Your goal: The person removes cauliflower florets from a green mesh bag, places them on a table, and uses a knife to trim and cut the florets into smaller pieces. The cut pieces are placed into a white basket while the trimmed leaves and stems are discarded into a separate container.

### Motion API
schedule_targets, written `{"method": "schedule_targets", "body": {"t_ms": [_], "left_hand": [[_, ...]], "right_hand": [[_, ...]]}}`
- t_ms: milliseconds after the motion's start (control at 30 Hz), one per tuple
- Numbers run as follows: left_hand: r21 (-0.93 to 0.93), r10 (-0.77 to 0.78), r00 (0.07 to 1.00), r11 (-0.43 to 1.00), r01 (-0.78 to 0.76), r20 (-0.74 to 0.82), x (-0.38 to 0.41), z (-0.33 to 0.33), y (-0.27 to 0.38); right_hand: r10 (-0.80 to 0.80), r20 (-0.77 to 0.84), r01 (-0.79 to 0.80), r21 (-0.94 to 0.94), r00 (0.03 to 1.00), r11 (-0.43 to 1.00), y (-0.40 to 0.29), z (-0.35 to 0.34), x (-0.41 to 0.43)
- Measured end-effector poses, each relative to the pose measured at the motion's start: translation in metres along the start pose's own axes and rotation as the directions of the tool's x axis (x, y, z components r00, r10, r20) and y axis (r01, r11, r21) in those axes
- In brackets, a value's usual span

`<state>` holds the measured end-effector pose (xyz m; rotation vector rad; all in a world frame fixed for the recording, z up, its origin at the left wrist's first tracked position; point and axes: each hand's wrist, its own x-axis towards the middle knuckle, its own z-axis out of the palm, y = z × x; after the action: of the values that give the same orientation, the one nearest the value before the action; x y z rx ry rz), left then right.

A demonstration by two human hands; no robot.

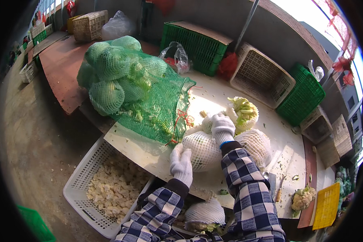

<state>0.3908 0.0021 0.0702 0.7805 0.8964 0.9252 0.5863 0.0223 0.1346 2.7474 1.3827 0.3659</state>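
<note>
My left hand (181,161), in a white knit glove, touches the left side of a cauliflower in a white foam net (201,151). With its fingers closed on the gathered end of a foam net (207,124), my gloved right hand (223,125) is above and behind that head. Two more netted cauliflowers lie beside it, one with leaves showing (243,113) and one at the right (255,146). A green mesh sack of wrapped heads (130,78), with red string (184,119) at its mouth, lies to the left.
A white crate of cauliflower pieces (87,193) stands below the table edge. A curved knife (280,189) and a bare cauliflower (302,199) lie at the right. Green crates (193,45) and a beige crate (261,75) line the wall. Another netted cauliflower (205,213) sits below the table.
</note>
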Motion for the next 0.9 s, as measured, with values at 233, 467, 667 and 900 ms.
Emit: {"method": "schedule_targets", "body": {"t_ms": [233, 467, 667, 900], "left_hand": [[0.233, 0.03, 0.996, 0.971, -0.049, 0.083, 0.025, -0.009, -0.002], [0.592, 0.214, 0.959, 0.754, -0.283, 0.187, 0.008, 0.002, -0.01], [0.578, 0.169, 0.915, 0.729, -0.367, 0.368, 0.017, -0.002, -0.011], [0.741, 0.149, 0.92, 0.553, -0.382, 0.363, 0.007, -0.001, 0.004]], "right_hand": [[0.526, -0.186, -0.27, 0.692, 0.83, 0.67, 0.051, -0.012, 0.014], [0.649, 0.123, -0.04, 0.989, 0.75, -0.141, 0.071, -0.04, -0.015], [0.436, -0.154, 0.027, 0.959, 0.887, 0.282, 0.066, -0.098, -0.003], [0.249, -0.452, 0.114, 0.636, 0.856, 0.763, 0.047, -0.124, 0.01]]}}
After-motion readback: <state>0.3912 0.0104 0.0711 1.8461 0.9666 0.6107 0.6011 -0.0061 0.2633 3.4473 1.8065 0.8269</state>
